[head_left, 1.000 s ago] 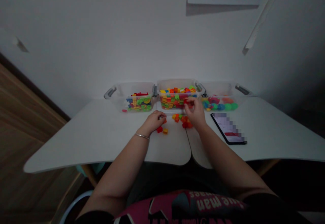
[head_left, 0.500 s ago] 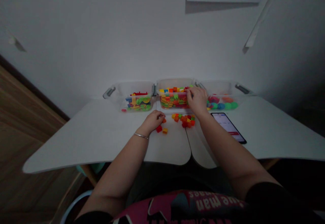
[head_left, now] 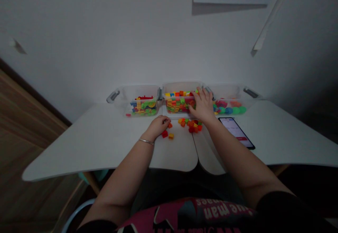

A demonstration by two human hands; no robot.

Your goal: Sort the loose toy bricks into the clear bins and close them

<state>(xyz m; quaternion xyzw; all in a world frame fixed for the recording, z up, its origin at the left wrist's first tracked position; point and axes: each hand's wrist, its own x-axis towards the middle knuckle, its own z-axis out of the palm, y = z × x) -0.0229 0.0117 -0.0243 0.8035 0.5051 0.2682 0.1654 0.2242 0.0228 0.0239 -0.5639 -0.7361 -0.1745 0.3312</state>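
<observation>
My left hand (head_left: 157, 125) rests on the white table, its fingers curled together; whether anything is inside them is hidden. An orange block (head_left: 170, 125) lies right at its fingertips, with a red block (head_left: 164, 134) and a yellow block (head_left: 171, 136) just nearer to me. My right hand (head_left: 203, 107) is at the right front corner of the middle clear box (head_left: 182, 86), fingers spread and nothing seen in them. Colourful building blocks (head_left: 175, 104) fill that box. In front of it lies a loose pile of red, orange, yellow and green blocks (head_left: 194, 124).
A left clear box (head_left: 128, 91) holds mixed toy pieces, with a small red piece (head_left: 128, 115) by its front. The right clear box (head_left: 229, 89) holds round green and blue pieces. A lit phone (head_left: 237, 133) lies right of my forearm. Behind stands a wall (head_left: 79, 43).
My right hand has gone from fingers pinched together over the middle box's corner to fingers spread, a little lower and to the left. My left hand has stayed in place.
</observation>
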